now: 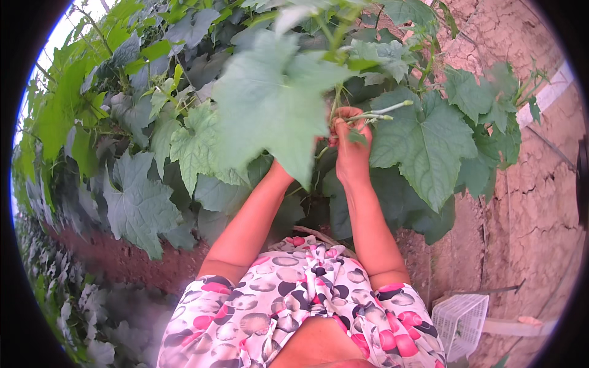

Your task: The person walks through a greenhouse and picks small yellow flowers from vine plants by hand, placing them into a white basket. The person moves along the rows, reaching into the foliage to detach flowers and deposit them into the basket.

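My right hand (352,146) grips a thin green vine stem (337,99) among the broad-leaved climbing plants. Several pale green cut stalks (386,109) stick out to the right from its fingers. A large lobed leaf (280,101), blurred and close to the camera, covers most of my left hand. My left wrist (281,175) goes in under that leaf, toward the same stem, and what its fingers do is hidden. Right of my right hand hangs another broad leaf (425,133).
Dense foliage (138,193) fills the left and far side. Cracked dry soil (529,221) runs along the right, crossed by a pale strip (550,92). A white plastic crate (460,322) lies at lower right, near a thin dark rod (492,290).
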`<state>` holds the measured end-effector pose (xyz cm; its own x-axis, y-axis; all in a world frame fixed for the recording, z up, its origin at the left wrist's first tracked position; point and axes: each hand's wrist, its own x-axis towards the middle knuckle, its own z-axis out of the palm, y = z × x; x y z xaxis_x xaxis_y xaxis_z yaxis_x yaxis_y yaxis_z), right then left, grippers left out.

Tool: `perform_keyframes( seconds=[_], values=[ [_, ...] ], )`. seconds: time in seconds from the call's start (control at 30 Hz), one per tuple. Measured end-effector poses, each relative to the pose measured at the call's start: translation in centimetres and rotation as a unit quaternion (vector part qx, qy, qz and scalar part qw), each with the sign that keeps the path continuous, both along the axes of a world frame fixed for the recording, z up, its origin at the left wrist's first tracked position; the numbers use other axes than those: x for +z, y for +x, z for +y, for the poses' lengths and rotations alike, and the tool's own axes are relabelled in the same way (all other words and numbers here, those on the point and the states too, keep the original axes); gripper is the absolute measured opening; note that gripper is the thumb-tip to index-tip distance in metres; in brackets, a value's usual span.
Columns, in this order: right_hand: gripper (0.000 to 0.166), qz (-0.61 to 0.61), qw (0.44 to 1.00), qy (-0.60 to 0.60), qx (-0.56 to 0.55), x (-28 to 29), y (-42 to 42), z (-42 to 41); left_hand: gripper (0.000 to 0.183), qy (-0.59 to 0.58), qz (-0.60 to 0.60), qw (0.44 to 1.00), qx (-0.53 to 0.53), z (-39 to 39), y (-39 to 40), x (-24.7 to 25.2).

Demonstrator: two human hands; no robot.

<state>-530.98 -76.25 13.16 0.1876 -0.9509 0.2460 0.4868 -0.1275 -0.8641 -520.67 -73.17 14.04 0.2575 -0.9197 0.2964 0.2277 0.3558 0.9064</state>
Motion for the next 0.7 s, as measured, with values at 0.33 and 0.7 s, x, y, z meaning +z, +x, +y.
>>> perform_keyframes(
  seconds=[0.33, 0.7],
  values=[
    [0.026, 0.229, 0.913, 0.027, 0.337, -11.5, -4.8, 7.6, 0.026, -0.041, -0.091, 0.993, 0.071, -1.3, 1.6, 1.1],
    [0.058, 0.587, 0.662, -0.305, 0.352, -23.5, -9.7, 8.5, 0.037, -0.004, -0.063, 0.998, -0.007, -1.6, 1.6, 3.4]
  ],
)
